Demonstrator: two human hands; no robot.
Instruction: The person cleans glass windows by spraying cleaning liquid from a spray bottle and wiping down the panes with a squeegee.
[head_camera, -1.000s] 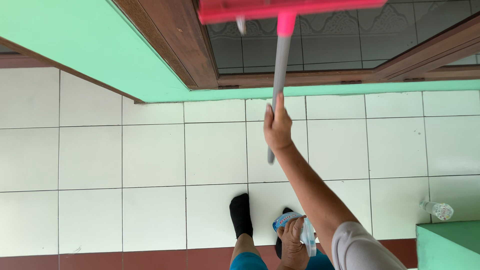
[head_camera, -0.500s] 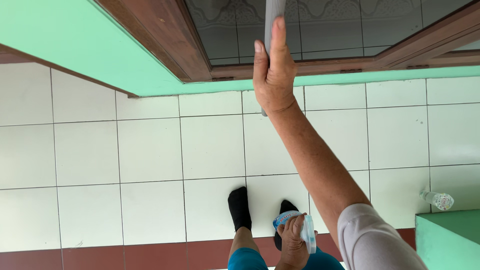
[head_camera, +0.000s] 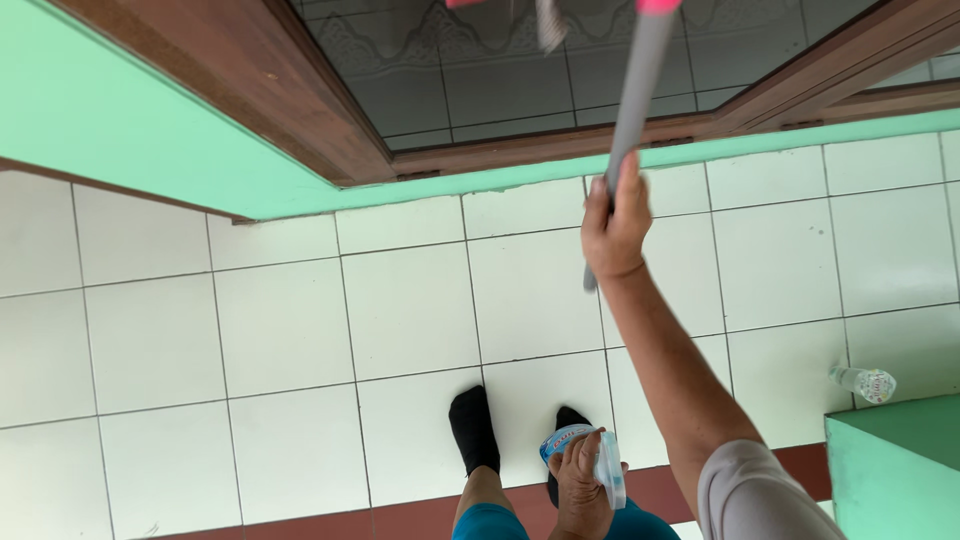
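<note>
My right hand (head_camera: 615, 228) is raised in front of the window and grips the grey pole (head_camera: 636, 100) of a cleaning tool. The tool's pink head (head_camera: 660, 5) shows only at the top edge, against the dark window glass (head_camera: 520, 70). My left hand (head_camera: 582, 482) hangs low by my legs and holds a clear spray bottle with a blue label (head_camera: 588, 455). Both of my feet in black socks (head_camera: 473, 428) stand on the white tiled floor.
A brown wooden window frame (head_camera: 290, 100) is set in a green wall (head_camera: 120, 130). A small clear plastic bottle (head_camera: 864, 381) lies on the tiles at the right, beside a green block (head_camera: 890, 470). A dark red tile strip (head_camera: 300, 525) runs along the bottom.
My right hand came down and to the right with the pole after being raised higher half a second ago. The pink head is back in view at the top edge. My left hand stays put.
</note>
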